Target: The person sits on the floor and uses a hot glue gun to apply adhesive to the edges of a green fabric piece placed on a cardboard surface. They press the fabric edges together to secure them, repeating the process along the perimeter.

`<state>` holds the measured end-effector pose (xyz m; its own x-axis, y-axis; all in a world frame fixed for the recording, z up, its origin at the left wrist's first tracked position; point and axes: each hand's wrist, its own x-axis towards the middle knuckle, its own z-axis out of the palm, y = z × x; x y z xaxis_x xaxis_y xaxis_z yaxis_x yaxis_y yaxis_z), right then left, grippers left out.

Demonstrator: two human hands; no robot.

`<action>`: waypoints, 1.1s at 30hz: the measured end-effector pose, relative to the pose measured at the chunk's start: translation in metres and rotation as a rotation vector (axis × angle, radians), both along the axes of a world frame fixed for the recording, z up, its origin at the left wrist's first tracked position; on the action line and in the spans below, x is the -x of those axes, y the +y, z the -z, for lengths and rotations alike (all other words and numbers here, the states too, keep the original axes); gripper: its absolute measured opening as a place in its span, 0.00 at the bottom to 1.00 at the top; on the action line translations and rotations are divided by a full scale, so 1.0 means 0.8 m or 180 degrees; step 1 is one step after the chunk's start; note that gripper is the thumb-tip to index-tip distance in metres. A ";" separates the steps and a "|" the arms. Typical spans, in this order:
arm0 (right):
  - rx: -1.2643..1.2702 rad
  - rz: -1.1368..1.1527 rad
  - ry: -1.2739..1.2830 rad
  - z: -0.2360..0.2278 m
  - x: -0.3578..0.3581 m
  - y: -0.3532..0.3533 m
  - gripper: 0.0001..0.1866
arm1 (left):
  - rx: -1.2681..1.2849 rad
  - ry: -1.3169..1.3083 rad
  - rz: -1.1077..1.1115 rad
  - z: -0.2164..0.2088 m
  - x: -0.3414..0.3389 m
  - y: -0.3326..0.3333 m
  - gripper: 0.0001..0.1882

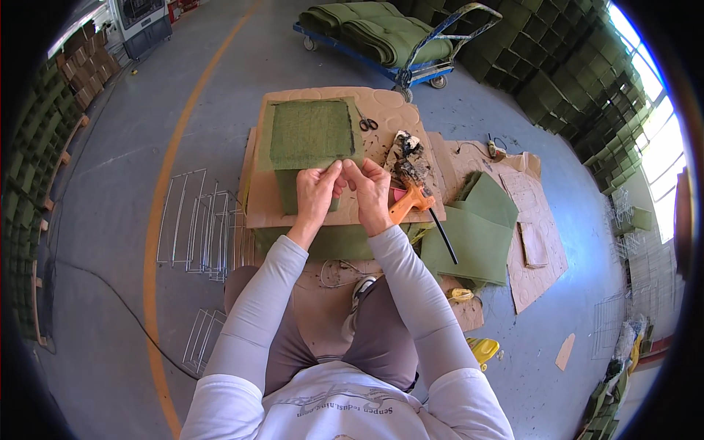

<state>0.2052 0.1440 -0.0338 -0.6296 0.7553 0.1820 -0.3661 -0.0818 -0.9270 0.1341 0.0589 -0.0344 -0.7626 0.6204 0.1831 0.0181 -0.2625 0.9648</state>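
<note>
A green felt-like box (pixel 312 133) sits on a cardboard-topped work surface (pixel 275 213), with a dark line along its top's border. At the near edge of that top, my left hand (pixel 318 193) and my right hand (pixel 369 192) meet, thumbs and fingers pinching the green fabric close together. Just right of my right hand lies an orange glue gun (pixel 414 199) with a black stick coming out of its back. Past it is a scrap (pixel 408 155) caked with dark residue. Black-handled scissors (pixel 368 125) lie right of the box.
Wire frames (pixel 198 224) stand on the floor at the left. Green sheets (pixel 469 238) and flat cardboard (pixel 539 242) lie at the right. Ahead stands a blue trolley (pixel 400 72) loaded with folded green material. Stacked green boxes (pixel 557 70) line the right wall. A cable (pixel 121 301) crosses the floor.
</note>
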 end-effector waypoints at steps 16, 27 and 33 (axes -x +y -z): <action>0.0617 0.0057 0.0163 0.004 0.013 -0.001 0.15 | 0.0012 -0.0101 0.0003 0.004 -0.003 0.001 0.14; 0.0482 -0.0014 0.0016 0.001 0.010 -0.002 0.17 | -0.0038 -0.0089 0.0038 0.005 0.000 0.002 0.14; 0.0767 -0.0105 0.0244 0.000 0.009 -0.008 0.18 | -0.0097 -0.0011 0.0149 -0.001 0.004 -0.004 0.15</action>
